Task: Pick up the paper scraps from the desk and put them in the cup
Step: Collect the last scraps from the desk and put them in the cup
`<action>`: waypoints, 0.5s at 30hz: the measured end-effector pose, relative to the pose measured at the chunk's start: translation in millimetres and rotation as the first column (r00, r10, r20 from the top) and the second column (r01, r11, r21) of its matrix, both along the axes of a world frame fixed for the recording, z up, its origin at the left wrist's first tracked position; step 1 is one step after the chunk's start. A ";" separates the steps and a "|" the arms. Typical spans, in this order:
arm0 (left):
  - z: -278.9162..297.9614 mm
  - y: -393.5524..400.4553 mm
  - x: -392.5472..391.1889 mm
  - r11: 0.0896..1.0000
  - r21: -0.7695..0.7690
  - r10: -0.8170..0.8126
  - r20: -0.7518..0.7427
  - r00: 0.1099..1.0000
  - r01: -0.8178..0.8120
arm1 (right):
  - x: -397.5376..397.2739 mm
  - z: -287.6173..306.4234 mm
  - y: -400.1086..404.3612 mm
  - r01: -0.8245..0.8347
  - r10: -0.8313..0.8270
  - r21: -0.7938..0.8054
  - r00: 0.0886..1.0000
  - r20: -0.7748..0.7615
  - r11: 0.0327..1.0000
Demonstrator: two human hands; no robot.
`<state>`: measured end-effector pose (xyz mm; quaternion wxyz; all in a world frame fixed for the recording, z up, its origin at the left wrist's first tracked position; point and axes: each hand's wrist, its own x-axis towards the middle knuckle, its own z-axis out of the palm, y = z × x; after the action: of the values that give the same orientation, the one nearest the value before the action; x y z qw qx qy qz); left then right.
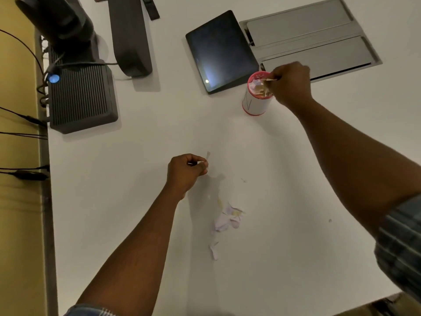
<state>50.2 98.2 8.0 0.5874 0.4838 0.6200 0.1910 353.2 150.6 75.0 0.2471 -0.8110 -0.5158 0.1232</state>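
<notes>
Paper scraps point(227, 218) lay in a loose pale heap on the white desk point(136, 201), nearer the person than the cup, with one stray piece point(214, 251) a little closer still and a thin sliver point(208, 154) just beyond the left hand. More scraps already sat inside the cup point(257, 94), a white one with a red rim and red base that stood upright beside the dark tablet point(222, 51).

The right hand point(290, 84) hung over the cup's mouth, its fingers curled and bunched together, pinching a tan scrap point(270, 80) just above the rim (how much paper it had hold of I could not tell, since the fingers covered most of it). The left hand point(185, 173) hovered low over the desk, well short of the cup, thumb and fingers drawn tight on something small and pale at the fingertips; it was too blurred to say more than that it looked like another bit of paper.

Behind the cup a grey hatch point(314, 39) was set flush into the desk. At the far left stood a ribbed black box point(82, 99) with a blue light, cables trailing from it, and beside it a dark stand point(129, 35) cut off by the top edge.
</notes>
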 end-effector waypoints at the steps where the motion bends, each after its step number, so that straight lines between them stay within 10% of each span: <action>1: -0.5 -0.9 0.0 1.000 -0.001 0.001 -0.002 1.000 -0.001 | 2.1 -3.6 9.8 -0.027 0.029 -0.037 0.998 0.057 0.999; 15: 0.6 -13.8 -3.7 1.000 0.008 -0.026 -0.089 0.996 0.027 | -6.6 -40.1 70.8 -0.016 0.274 -0.591 0.896 0.349 0.807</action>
<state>46.5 84.4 8.6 0.5595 0.5027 0.6381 0.1646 346.6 221.4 34.9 -0.1351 -0.8114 -0.5569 0.1152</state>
